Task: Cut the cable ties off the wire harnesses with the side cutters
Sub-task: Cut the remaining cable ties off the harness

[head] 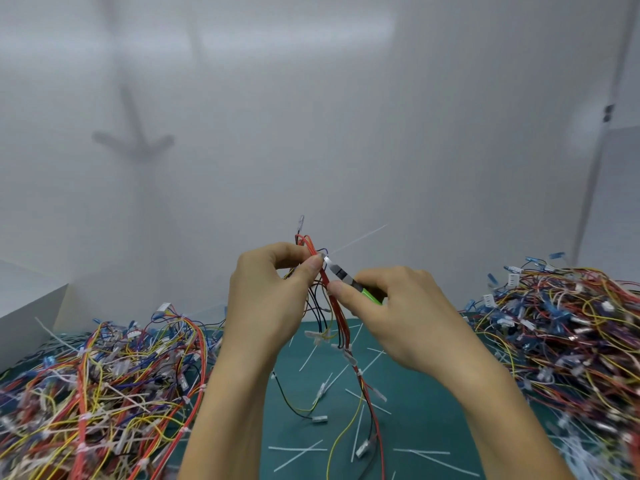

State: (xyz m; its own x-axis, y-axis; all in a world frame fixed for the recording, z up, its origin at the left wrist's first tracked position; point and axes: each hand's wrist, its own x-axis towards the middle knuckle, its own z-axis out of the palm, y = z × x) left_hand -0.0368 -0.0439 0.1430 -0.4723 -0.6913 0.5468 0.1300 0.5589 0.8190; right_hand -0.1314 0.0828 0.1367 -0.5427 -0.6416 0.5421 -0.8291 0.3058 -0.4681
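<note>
While the left hand (273, 299) pinches a slim wire harness (346, 329) of red, yellow and black leads upright between thumb and fingers (311, 271), the right hand (408, 317) grips the green-handled side cutters (343, 273), their steel nose set against a white cable tie (327, 260) just beside the left thumb. The cutting step looks to be in hand; whether the blades have bitten cannot be told. The next move calls for a squeeze through the thin, stiff nylon strap without nicking the soft insulation. Snipped ties (298, 452) litter the green bench (433, 393) between the tangled left pile (104, 382) and right pile (571, 334)
</note>
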